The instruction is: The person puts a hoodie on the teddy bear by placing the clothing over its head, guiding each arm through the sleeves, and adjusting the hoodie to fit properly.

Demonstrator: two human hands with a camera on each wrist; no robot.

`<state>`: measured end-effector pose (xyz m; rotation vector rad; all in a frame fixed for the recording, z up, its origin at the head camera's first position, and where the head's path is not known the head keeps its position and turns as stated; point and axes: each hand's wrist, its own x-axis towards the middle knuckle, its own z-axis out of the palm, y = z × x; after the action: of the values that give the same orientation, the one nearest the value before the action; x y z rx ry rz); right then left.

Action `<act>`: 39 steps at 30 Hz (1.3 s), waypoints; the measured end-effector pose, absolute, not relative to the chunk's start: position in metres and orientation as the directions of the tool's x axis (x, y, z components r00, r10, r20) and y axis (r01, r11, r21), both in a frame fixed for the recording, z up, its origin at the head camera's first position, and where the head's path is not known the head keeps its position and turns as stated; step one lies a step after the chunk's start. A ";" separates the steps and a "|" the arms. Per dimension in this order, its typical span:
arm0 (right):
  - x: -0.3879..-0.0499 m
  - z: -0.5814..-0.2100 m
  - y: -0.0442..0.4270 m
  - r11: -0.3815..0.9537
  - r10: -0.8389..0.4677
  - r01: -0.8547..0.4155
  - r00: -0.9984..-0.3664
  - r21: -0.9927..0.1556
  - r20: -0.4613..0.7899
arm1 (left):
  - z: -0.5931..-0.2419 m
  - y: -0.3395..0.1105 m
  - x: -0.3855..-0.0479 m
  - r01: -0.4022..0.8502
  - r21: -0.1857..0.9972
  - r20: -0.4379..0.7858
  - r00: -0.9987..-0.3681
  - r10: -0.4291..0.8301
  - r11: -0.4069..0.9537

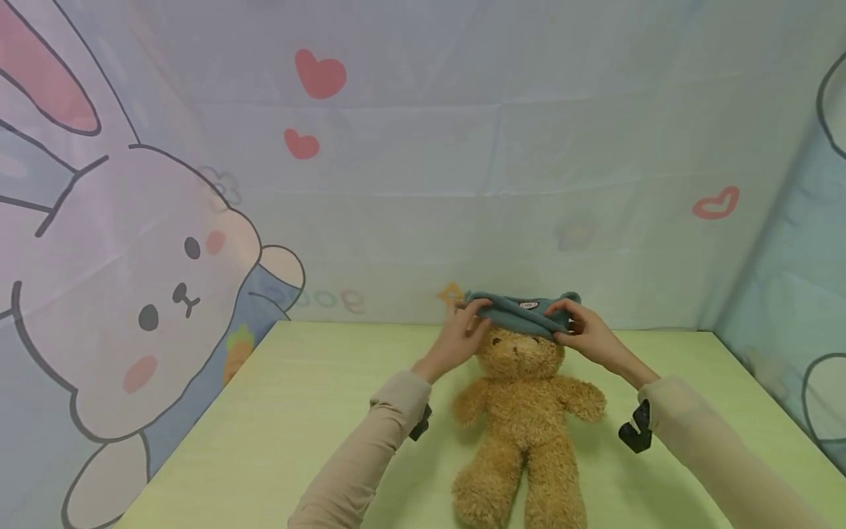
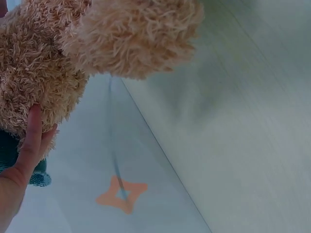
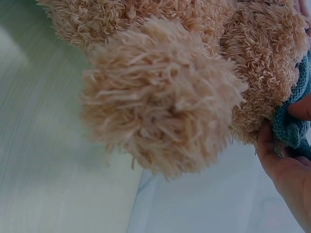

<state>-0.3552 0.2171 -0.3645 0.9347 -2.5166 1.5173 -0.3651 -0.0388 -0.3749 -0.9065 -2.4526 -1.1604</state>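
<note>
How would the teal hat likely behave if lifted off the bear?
The teal hat would probably flop, since its edge bunches in soft folds. Its textured knit, seen in the right wrist view, suggests it isn't slippery and likely won't break.

So I'm standing here looking at a pale yellow-green worktop (image 1: 330, 411), and a creased, light-coloured cloth backdrop (image 1: 496, 169) hangs behind its back edge. A giant cartoon bunny (image 1: 152, 316) with pink cheeks and blue clothes leans in along the left edge, with an orange carrot (image 1: 240, 354) near the back left corner. Two solid pink hearts (image 1: 320, 75) float above that corner, plus an outlined heart (image 1: 731, 197) over the back right one. Right at the back edge there's faded lettering (image 1: 330, 299) and an orange four-pointed star (image 2: 109, 197) with a hollow middle.
</note>
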 end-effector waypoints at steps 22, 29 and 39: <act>-0.356 -0.369 0.204 0.532 -0.357 -0.522 -0.852 -0.667 0.382 | -0.526 -0.055 -0.541 0.535 0.654 0.459 -0.842 0.282 0.535; -0.358 -0.362 0.198 0.594 -0.346 -0.519 -0.854 -0.614 0.387 | -0.499 -0.053 -0.522 0.525 0.577 0.470 -0.840 0.271 0.626; -0.367 -0.368 0.204 0.609 -0.298 -0.497 -0.866 -0.618 0.402 | -0.489 -0.054 -0.501 0.545 0.522 0.508 -0.817 0.274 0.656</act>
<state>-0.3668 0.2039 -0.3680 0.6506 -2.5781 1.1070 -0.5013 -0.0545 -0.4893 -0.6456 -2.4886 -0.9650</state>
